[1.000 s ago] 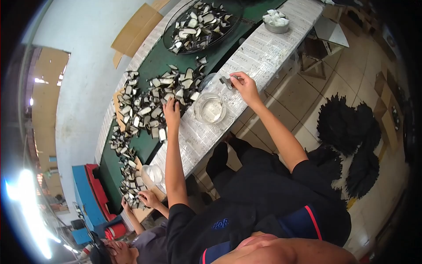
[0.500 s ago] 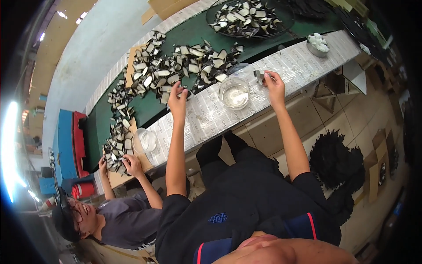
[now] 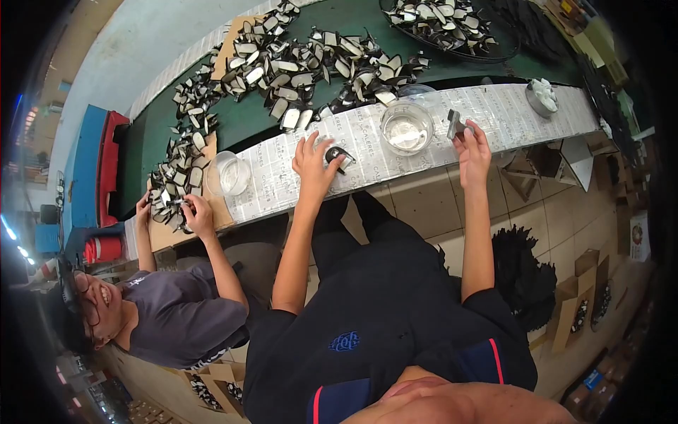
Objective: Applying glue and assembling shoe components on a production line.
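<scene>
My left hand is over the foil-like covered table strip with its fingers spread. Its thumb lies at the edge of a small black piece with a pale inside, which looks like a shoe part. Farther right, my right hand pinches a small dark grey angular tool at its fingertips; its exact kind is too small to make out. Between the hands stands a clear round bowl with clear liquid-looking contents. Beyond the left hand, a heap of similar black pieces with pale linings covers the green surface.
A co-worker at left handles the same pieces by another clear bowl. A round tray of pieces stands at the back right. A metal cup of white lumps is at the strip's right end. A black frayed pile lies on the floor.
My left hand has come away from the heap to the near strip, where a black piece now lies by its thumb. The right hand still holds the grey tool. The whole view has shifted.
</scene>
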Demonstrator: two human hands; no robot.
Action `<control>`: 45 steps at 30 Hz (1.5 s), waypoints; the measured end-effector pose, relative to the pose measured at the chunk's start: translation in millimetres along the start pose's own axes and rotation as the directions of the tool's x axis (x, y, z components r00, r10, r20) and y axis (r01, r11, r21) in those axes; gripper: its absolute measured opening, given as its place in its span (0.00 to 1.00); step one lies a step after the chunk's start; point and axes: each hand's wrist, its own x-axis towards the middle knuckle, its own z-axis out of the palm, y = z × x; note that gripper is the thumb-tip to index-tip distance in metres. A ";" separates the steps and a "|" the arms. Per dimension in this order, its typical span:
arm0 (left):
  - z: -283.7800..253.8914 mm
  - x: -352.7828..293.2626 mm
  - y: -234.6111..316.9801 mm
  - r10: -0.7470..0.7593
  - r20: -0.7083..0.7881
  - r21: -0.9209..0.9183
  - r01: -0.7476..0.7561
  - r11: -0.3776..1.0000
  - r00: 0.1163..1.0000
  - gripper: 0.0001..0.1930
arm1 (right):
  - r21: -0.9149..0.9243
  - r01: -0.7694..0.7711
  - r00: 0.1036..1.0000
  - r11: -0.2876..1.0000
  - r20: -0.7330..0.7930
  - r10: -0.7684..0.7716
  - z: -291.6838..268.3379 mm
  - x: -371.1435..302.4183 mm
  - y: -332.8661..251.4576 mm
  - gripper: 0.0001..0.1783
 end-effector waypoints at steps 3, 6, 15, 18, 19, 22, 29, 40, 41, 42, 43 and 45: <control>1.1 -7.2 0.4 0.048 0.095 0.143 -0.061 0.988 0.994 0.14 | -0.002 -0.051 0.998 0.999 0.037 0.051 25.5 -42.1 -22.5 0.17; -8.1 -17.6 3.7 0.065 -0.038 0.066 -0.062 0.996 0.997 0.12 | -0.171 -0.083 0.992 0.982 0.082 0.098 47.2 -78.5 -35.9 0.17; -26.8 -43.1 28.4 -0.315 0.135 -0.326 0.343 0.881 0.939 0.19 | -0.491 -0.008 0.938 0.871 0.299 0.177 72.6 -111.8 -29.1 0.14; -25.5 -50.2 37.8 -0.048 -0.035 0.089 0.051 0.995 0.998 0.28 | -0.463 -0.011 0.937 0.886 0.305 0.172 81.6 -115.5 -23.8 0.14; -25.1 -55.4 41.2 -0.124 0.061 0.014 0.124 0.992 0.990 0.33 | -0.465 -0.015 0.936 0.885 0.305 0.176 82.5 -117.0 -22.7 0.14; -18.4 -64.5 44.6 0.000 0.017 0.092 -0.002 0.996 1.000 0.30 | -0.490 -0.033 0.926 0.871 0.314 0.211 81.4 -119.5 -18.2 0.14; -9.5 -159.3 -15.1 -0.286 -0.190 -0.348 0.208 0.914 0.939 0.10 | -0.365 -0.222 0.954 0.904 0.108 0.278 39.0 -124.1 9.9 0.16; 54.0 -226.3 -171.0 -0.625 0.135 -0.200 0.639 0.743 0.769 0.16 | -0.560 0.007 0.934 0.829 0.298 0.194 48.6 -103.4 25.6 0.14; 49.2 -234.9 -165.1 -0.667 0.142 -0.241 0.679 0.693 0.731 0.16 | -0.520 -0.028 0.941 0.854 0.275 0.198 46.6 -103.7 23.2 0.14; 40.7 -243.8 -153.3 -0.703 0.149 -0.283 0.712 0.643 0.695 0.17 | -0.478 -0.061 0.947 0.876 0.249 0.202 44.1 -106.1 21.3 0.14; 31.4 -259.4 -141.1 -0.746 0.114 -0.289 0.740 0.607 0.656 0.17 | -0.455 -0.064 0.954 0.888 0.233 0.188 42.2 -107.6 21.0 0.14; 13.7 -290.8 -119.0 -0.774 0.143 -0.332 0.766 0.550 0.617 0.16 | -0.382 -0.076 0.965 0.921 0.205 0.164 38.3 -109.7 20.4 0.15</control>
